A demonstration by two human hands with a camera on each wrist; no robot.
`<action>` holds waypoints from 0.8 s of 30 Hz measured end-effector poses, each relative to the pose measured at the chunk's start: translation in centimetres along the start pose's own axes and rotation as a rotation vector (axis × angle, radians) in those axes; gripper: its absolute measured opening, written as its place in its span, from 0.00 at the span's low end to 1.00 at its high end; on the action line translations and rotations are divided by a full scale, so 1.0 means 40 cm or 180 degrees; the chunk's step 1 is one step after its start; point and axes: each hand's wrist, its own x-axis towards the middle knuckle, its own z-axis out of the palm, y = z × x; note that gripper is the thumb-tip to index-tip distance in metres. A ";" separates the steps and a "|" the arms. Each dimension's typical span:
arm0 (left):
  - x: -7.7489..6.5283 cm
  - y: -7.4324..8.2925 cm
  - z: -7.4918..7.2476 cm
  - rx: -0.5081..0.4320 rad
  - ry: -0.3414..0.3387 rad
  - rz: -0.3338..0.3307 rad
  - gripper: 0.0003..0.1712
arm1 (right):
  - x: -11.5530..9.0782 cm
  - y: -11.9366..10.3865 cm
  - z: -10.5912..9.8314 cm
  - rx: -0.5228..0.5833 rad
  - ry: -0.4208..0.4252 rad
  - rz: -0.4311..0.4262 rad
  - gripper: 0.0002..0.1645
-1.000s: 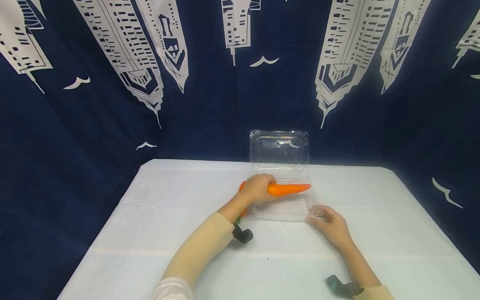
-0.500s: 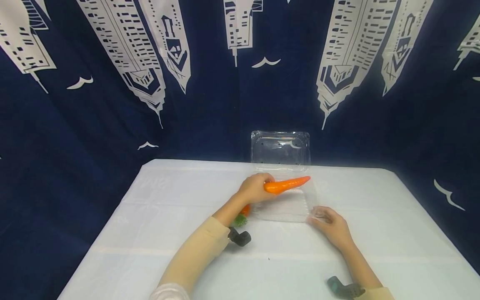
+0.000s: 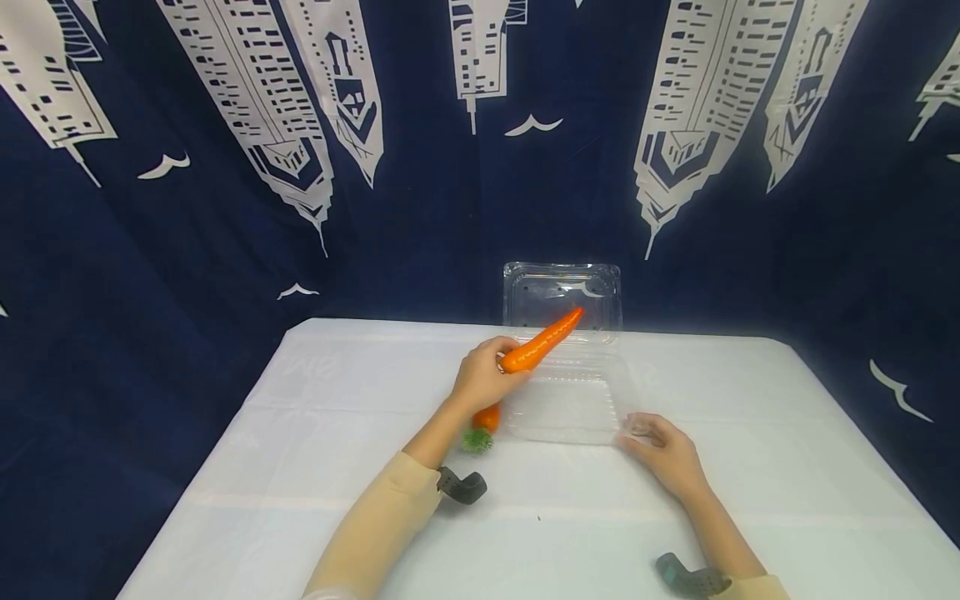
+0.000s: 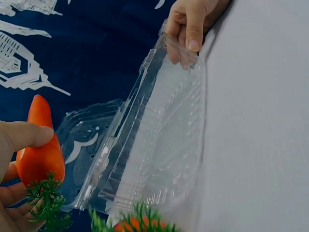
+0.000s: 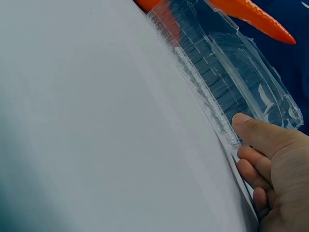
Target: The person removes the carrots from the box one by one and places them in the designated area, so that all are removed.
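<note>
My left hand (image 3: pixel 482 382) grips an orange carrot (image 3: pixel 542 340) by its thick end, its tip angled up and to the right. Green leaves show under this carrot (image 4: pixel 42 157) in the left wrist view. It is over the left side of a clear plastic clamshell container (image 3: pixel 570 410), whose lid (image 3: pixel 555 292) stands open at the back. At the container's near right corner, my right hand (image 3: pixel 663 454) pinches the wall between thumb and fingers. A second carrot (image 3: pixel 488 417) with a green top lies against the container's left side, partly hidden by my left hand.
The white-covered table (image 3: pixel 360 375) runs around the container. Behind its far edge hangs a dark blue curtain (image 3: pixel 420 225) with white building prints. Each wrist bears a dark camera mount, such as the left mount (image 3: pixel 462 487).
My left hand has moved left and slightly up with the carrot, whose tip has swung from level to pointing up. More of the second carrot shows. My right hand keeps its place.
</note>
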 end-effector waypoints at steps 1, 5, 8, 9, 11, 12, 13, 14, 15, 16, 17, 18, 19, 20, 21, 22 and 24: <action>-0.005 -0.004 -0.003 -0.0047 0.0054 -0.0028 0.25 | -0.001 -0.001 0.000 -0.0001 -0.0004 0.0003 0.32; -0.023 -0.020 -0.012 -0.0200 0.0254 -0.0183 0.25 | -0.001 -0.002 0.000 -0.0001 -0.0019 0.0031 0.33; -0.036 -0.033 -0.019 -0.0325 0.0380 -0.0264 0.25 | 0.000 -0.002 0.000 0.0009 -0.0036 0.0048 0.34; -0.041 -0.037 -0.021 -0.0349 0.0416 -0.0283 0.25 | 0.000 -0.002 0.000 0.0013 -0.0039 0.0054 0.34; -0.049 -0.046 -0.023 -0.0405 0.0480 -0.0324 0.24 | 0.000 -0.003 0.000 0.0013 -0.0044 0.0058 0.34; -0.053 -0.051 -0.024 -0.0426 0.0512 -0.0346 0.24 | 0.000 -0.003 -0.001 0.0015 -0.0044 0.0057 0.34; -0.056 -0.056 -0.025 -0.0439 0.0544 -0.0365 0.24 | 0.000 -0.003 -0.001 0.0022 -0.0045 0.0058 0.34; -0.059 -0.060 -0.026 -0.0460 0.0575 -0.0380 0.24 | 0.001 -0.003 -0.002 0.0027 -0.0043 0.0059 0.34; -0.063 -0.064 -0.026 -0.0475 0.0606 -0.0396 0.24 | 0.000 -0.004 -0.002 0.0025 -0.0043 0.0057 0.34; -0.067 -0.068 -0.027 -0.0501 0.0631 -0.0404 0.24 | 0.000 -0.004 -0.002 0.0027 -0.0042 0.0055 0.34; -0.071 -0.072 -0.027 -0.0514 0.0648 -0.0425 0.24 | -0.001 -0.005 -0.002 0.0030 -0.0044 0.0051 0.34; -0.075 -0.075 -0.027 -0.0526 0.0665 -0.0441 0.24 | -0.001 -0.005 -0.003 0.0040 -0.0044 0.0053 0.33; -0.079 -0.078 -0.027 -0.0530 0.0678 -0.0459 0.25 | -0.001 -0.005 -0.003 0.0048 -0.0047 0.0052 0.33; -0.084 -0.080 -0.027 -0.0533 0.0691 -0.0482 0.25 | -0.002 -0.005 -0.003 0.0045 -0.0047 0.0050 0.33; -0.089 -0.082 -0.028 -0.0536 0.0707 -0.0512 0.25 | -0.002 -0.006 -0.003 0.0043 -0.0045 0.0043 0.33; -0.093 -0.084 -0.028 -0.0541 0.0721 -0.0534 0.24 | -0.002 -0.006 -0.002 0.0044 -0.0046 0.0037 0.33; -0.102 -0.089 -0.028 -0.0527 0.0747 -0.0573 0.23 | -0.001 -0.005 -0.002 0.0039 -0.0045 0.0030 0.33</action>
